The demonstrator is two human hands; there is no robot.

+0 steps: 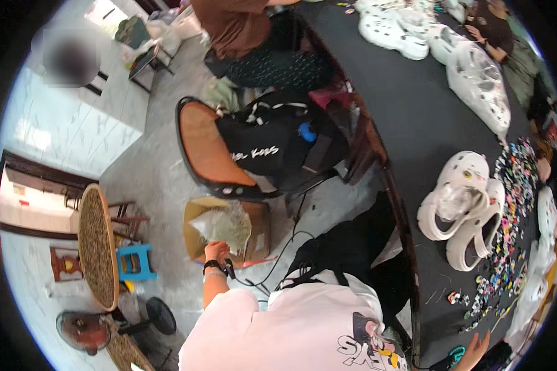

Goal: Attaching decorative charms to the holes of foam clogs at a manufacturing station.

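Reaching down to the left, the left hand [216,251] sits at the rim of an open cardboard box [260,232] on the floor, fingers curled onto the clear plastic bag [223,227] that fills the box — a grasp on the bag's edge, though the fingertips are hidden. A dark band circles that wrist. The box stands just in front of an orange-backed chair [207,151] loaded with a black bag [269,145]. A blue stool [135,261] and a round woven tray [97,247] stand further left, well apart from the box.

The right hand [476,347] shows only partly at the lower edge, resting by the near side of the black surface [414,111]; whether it is wide or closed I cannot tell. On that surface lie a pair of white clogs [461,207] beside a strip of small coloured charms [507,204] — more white clogs, some bagged, lie farther back. Another person sits at the far right.
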